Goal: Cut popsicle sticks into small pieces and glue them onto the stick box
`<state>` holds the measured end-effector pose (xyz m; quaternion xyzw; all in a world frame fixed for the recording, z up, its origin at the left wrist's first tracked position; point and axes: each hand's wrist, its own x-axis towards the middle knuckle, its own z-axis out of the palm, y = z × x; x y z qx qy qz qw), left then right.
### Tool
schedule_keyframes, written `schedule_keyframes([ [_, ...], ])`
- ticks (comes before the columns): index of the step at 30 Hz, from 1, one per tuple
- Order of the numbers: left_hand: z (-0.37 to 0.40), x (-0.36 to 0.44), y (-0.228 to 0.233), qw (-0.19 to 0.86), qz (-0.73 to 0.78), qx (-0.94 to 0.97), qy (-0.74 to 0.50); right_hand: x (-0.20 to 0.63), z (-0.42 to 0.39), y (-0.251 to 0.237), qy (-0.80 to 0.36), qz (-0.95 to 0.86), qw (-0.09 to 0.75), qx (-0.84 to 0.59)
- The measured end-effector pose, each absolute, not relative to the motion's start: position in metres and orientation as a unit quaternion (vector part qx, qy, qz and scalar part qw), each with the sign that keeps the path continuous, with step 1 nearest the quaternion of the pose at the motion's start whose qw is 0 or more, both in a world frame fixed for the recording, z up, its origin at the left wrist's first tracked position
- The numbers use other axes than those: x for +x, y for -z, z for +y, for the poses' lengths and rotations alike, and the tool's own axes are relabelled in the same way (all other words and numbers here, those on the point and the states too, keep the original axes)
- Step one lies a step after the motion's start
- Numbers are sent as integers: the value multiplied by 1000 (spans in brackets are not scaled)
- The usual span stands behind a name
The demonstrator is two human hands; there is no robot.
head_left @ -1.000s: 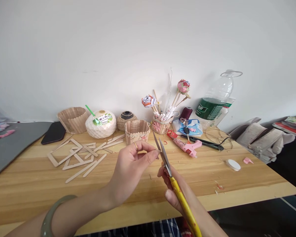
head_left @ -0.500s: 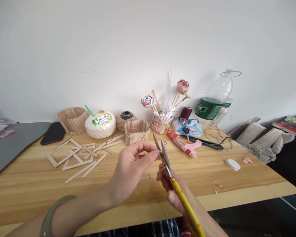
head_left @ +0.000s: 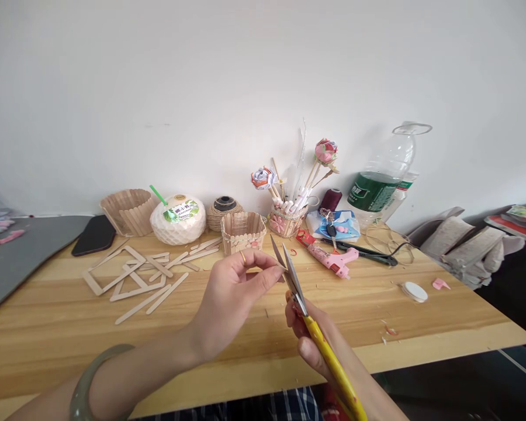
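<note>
My left hand (head_left: 234, 301) is closed in a pinch, thumb against fingertips, in front of a small hexagonal craft-stick basket (head_left: 244, 231). What sits in the pinch is tiny and mostly hidden, so I cannot make it out. Yellow-handled scissors (head_left: 331, 356) are in my right hand (head_left: 318, 342), its fingers wrapped around the handles. Their blades point up and away, slightly apart, and the left fingertips are right beside them. Whether the blades touch the small piece is unclear.
Loose craft sticks (head_left: 151, 301) and stick frames lie left. Along the wall stand a larger stick basket (head_left: 129, 213), a white coconut (head_left: 178, 225), twine (head_left: 223, 213), a flower holder (head_left: 287, 222) and a bottle (head_left: 372, 190). A pink glue gun (head_left: 331, 260) and white lid (head_left: 415, 292) lie right.
The scissor blades have drawn slightly closer together. My right fingers have shifted a little to the right with the handles. My left hand has stayed nearly in place.
</note>
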<state>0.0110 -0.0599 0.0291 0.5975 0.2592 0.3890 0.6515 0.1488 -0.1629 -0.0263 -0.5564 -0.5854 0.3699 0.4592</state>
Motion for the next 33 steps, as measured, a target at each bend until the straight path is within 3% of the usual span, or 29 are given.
schedule_keyframes([
  [33,-55,13,-33,638,259,619,-378,142,-165,-1,-361,-559,431,-609],
])
